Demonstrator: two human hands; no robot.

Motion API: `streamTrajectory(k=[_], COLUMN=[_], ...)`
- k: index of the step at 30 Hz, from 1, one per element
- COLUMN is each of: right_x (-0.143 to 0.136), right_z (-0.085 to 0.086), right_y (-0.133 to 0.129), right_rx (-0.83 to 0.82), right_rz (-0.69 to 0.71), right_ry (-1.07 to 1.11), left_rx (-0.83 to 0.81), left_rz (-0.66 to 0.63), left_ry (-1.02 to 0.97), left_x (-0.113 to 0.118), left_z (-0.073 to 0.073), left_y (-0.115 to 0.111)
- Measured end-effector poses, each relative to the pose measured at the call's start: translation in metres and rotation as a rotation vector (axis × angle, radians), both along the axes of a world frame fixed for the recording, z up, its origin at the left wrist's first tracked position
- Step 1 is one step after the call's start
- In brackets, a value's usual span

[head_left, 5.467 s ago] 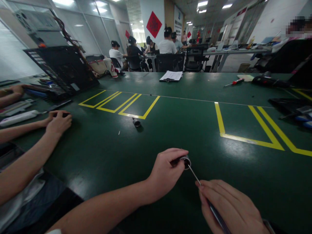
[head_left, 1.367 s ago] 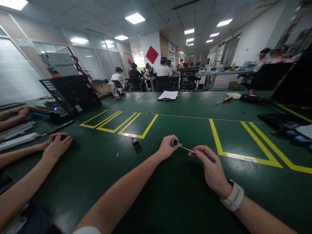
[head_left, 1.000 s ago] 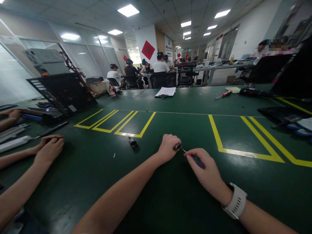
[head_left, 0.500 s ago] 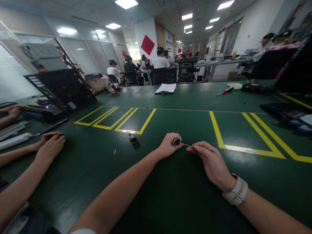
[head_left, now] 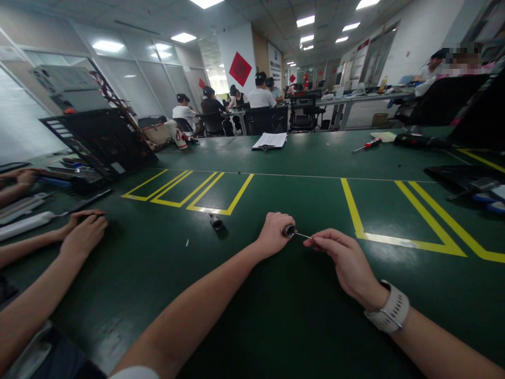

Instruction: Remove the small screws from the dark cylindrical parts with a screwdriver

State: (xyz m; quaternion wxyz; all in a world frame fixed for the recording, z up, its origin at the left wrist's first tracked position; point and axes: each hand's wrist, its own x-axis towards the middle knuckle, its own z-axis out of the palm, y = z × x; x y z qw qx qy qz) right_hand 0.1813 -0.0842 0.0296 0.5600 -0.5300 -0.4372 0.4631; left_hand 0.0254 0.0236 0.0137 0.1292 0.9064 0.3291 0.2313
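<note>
My left hand point(head_left: 274, 235) is wrapped round a dark metal cylinder point(head_left: 289, 230), whose round open end faces right and toward me. My right hand point(head_left: 342, 259), with a pale watch on its wrist, pinches a thin metal rod point(head_left: 303, 236). The rod's far end is at the cylinder's open mouth; how deep it reaches, I cannot tell. Left of my hands, a second small metal cylindrical part point(head_left: 215, 222) lies on the green table point(head_left: 244, 316), touching or close to a yellow tape line.
Yellow tape outlines point(head_left: 410, 243) mark the table. Farther back lie a clipboard with papers point(head_left: 270, 140) and a red-handled screwdriver point(head_left: 366, 146). A co-worker's hands point(head_left: 84, 234) rest at the left, near a black metal panel point(head_left: 100, 139). Dark tools point(head_left: 469, 181) lie at the right.
The metal cylinder has tilted slightly, its mouth turning more to the right. Both hands keep their hold, and the view has shifted a little.
</note>
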Motion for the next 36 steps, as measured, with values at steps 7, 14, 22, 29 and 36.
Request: streamTrajectory(k=[7, 14, 22, 29, 36], right_x=[0.002, -0.010, -0.001, 0.008, 0.006], right_z=[-0.004, 0.001, 0.005, -0.005, -0.004], right_y=[0.004, -0.008, -0.002, 0.008, 0.006], right_rx=[-0.022, 0.016, -0.083, -0.177, -0.149], right_rz=[-0.011, -0.046, -0.009, 0.001, 0.004], right_ry=[0.136, -0.101, 0.093, 0.396, 0.460], left_rx=[-0.097, 0.138, 0.225, 0.019, -0.121], left_rz=[-0.036, 0.069, -0.043, -0.066, -0.055], left_ry=[-0.129, 0.126, 0.213, -0.019, -0.167], left_x=[-0.001, 0.003, 0.002, 0.000, 0.000], left_z=[-0.004, 0.000, 0.006, -0.002, -0.003], left_y=[0.008, -0.003, -0.009, 0.001, 0.006])
